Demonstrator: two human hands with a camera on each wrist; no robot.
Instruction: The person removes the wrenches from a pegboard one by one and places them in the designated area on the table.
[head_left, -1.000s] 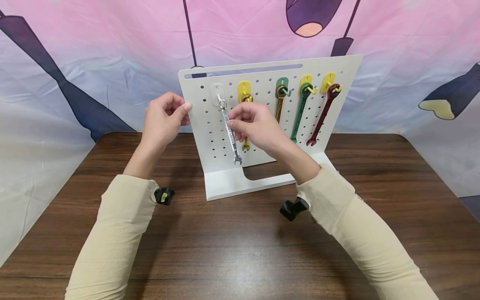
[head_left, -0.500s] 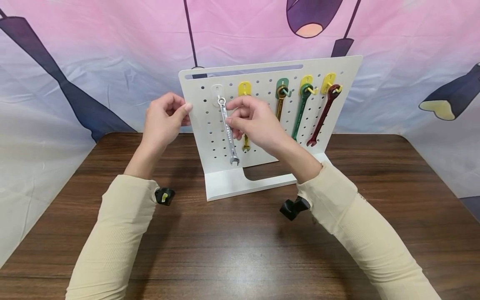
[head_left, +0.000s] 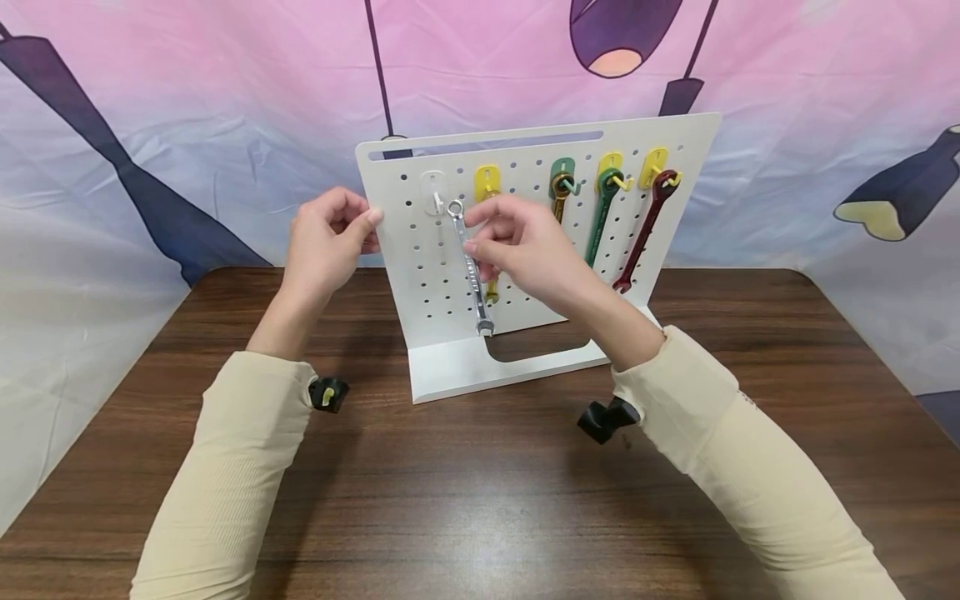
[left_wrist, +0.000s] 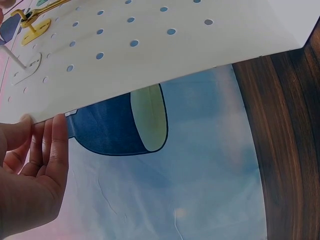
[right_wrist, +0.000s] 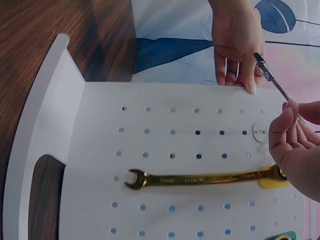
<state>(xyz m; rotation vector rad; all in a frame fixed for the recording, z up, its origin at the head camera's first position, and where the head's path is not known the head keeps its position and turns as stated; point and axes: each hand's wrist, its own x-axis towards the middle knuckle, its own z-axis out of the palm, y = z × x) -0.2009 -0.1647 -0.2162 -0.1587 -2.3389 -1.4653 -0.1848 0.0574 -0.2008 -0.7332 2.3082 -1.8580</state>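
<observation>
White pegboard w/ 4 coloured wrenches on hooks, R hand pinching silver combo wrench beside white hook nr top left corner, L hand pinching board's left edge

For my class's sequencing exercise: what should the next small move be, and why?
Probably draw the silver wrench back from the board with the right hand: its ring end was at the white hook a moment ago and now sits off it, while the left hand pinches the board.
</observation>
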